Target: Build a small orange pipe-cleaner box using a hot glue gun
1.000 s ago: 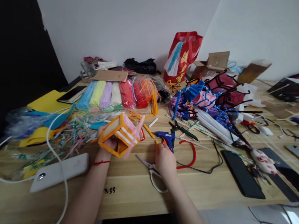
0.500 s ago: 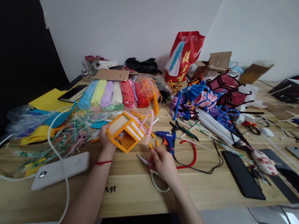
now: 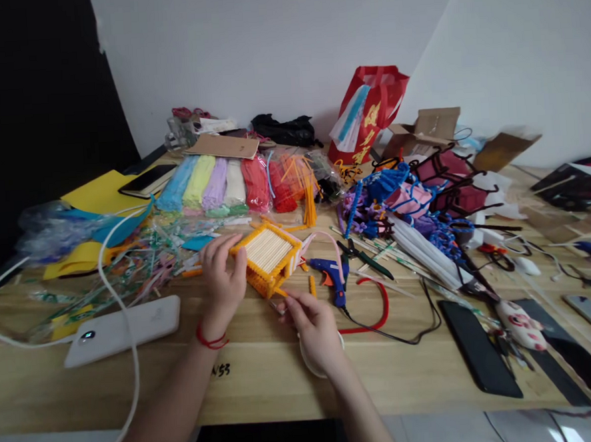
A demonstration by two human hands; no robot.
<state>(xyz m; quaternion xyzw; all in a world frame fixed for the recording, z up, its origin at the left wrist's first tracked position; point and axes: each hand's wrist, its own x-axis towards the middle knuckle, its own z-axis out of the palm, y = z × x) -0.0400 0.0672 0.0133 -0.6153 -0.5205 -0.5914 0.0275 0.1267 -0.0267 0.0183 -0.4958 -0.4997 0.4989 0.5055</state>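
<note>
A small box-shaped craft (image 3: 269,256), made of pale sticks edged with orange pipe cleaner, rests on the wooden table (image 3: 265,376). A pink pipe cleaner loop (image 3: 327,240) hangs off its right side. My left hand (image 3: 222,282), with a red string round the wrist, grips the craft's left side with curled fingers. My right hand (image 3: 312,323) is just in front of the craft, its fingers pinched at the lower orange edge; what they hold is too small to tell. White-handled scissors (image 3: 308,357) lie mostly hidden under my right hand.
A blue glue gun (image 3: 331,275), a red pipe cleaner (image 3: 375,306) and a black cable lie right of the craft. A white power bank (image 3: 124,328) with a white cable lies left. Bagged coloured pipe cleaners (image 3: 233,185), a black phone (image 3: 478,350) and a red bag (image 3: 369,113) crowd the table.
My left hand has lowered the craft from tilted in the air to flat on the table. My right hand moved from near the glue gun to the craft's front edge.
</note>
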